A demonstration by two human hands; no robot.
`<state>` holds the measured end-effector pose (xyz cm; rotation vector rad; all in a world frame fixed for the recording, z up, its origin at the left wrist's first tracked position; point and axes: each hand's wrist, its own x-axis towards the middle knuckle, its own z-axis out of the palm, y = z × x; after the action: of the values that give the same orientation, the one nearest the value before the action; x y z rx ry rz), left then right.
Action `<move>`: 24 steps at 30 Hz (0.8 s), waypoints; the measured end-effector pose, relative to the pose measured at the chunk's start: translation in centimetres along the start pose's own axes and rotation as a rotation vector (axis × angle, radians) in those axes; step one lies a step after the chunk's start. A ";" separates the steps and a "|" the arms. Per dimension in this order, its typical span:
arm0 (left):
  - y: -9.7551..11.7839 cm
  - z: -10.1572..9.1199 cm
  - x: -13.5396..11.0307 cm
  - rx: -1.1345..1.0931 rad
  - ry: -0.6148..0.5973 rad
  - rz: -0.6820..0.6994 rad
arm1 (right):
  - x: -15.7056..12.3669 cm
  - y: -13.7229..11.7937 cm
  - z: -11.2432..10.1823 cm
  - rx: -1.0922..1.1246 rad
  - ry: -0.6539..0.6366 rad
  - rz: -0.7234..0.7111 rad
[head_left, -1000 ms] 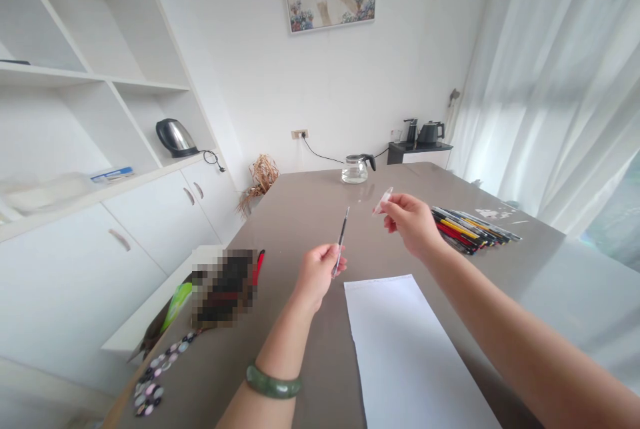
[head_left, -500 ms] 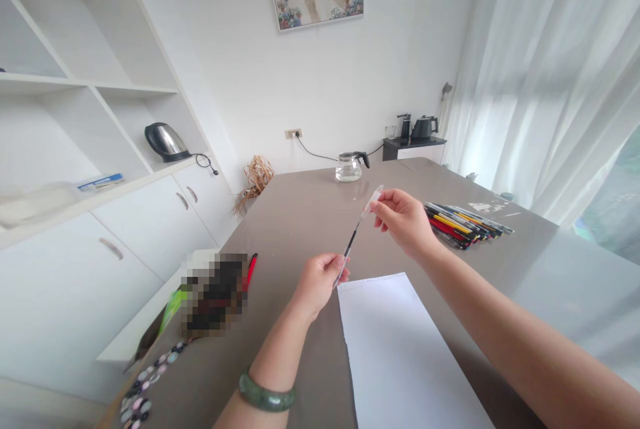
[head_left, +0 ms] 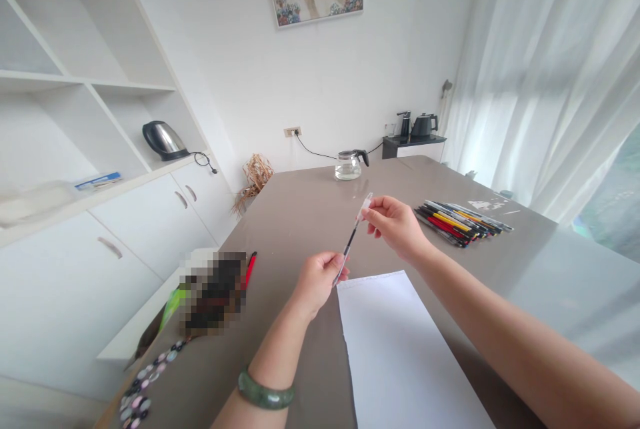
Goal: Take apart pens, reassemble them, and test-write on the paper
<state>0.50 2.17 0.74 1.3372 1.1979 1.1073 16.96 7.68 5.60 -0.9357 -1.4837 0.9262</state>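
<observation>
My left hand [head_left: 320, 279] grips a clear gel pen [head_left: 350, 239] by its lower end, and dark ink shows along the barrel. The pen slants up and to the right. At its upper end, my right hand [head_left: 393, 222] pinches a clear pen cap [head_left: 366, 205] between thumb and fingers. The cap lines up with the pen and appears to be around its end; how far it covers it I cannot tell. Below the hands a white sheet of paper [head_left: 400, 342] lies on the table. A green bangle [head_left: 266, 390] circles my left wrist.
Several pens [head_left: 457, 221] lie piled on the table [head_left: 305, 209] at the right, with white scraps [head_left: 487, 204] beyond. A glass pot [head_left: 348, 167] stands at the far end. To the left lie a red pen [head_left: 251, 269], a blurred dark object [head_left: 217, 292] and a bead string [head_left: 150, 375].
My right hand has moved down and left with the cap, bringing it further along the pen towards my left hand. The left hand stays almost still.
</observation>
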 end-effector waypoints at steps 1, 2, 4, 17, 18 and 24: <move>0.0 0.0 0.0 -0.002 0.000 -0.001 | -0.1 0.1 0.1 0.007 -0.012 0.011; -0.1 0.0 0.0 -0.004 0.001 -0.002 | -0.1 0.2 0.3 0.013 -0.024 0.022; -0.1 -0.1 0.1 -0.008 0.002 -0.003 | -0.3 0.3 0.5 0.022 -0.051 0.046; 0.1 -0.3 0.2 -0.014 0.037 -0.042 | -1.3 1.2 1.6 0.044 -0.181 0.105; 0.1 -0.4 0.2 -0.009 0.036 -0.044 | -1.4 1.2 1.6 0.046 -0.187 0.109; 0.0 -0.5 0.1 0.017 0.036 -0.029 | -1.7 1.2 1.8 0.048 -0.211 0.117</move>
<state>0.00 2.33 0.76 1.3137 1.2512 1.1074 15.38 6.46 3.70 -0.9199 -1.5883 1.1703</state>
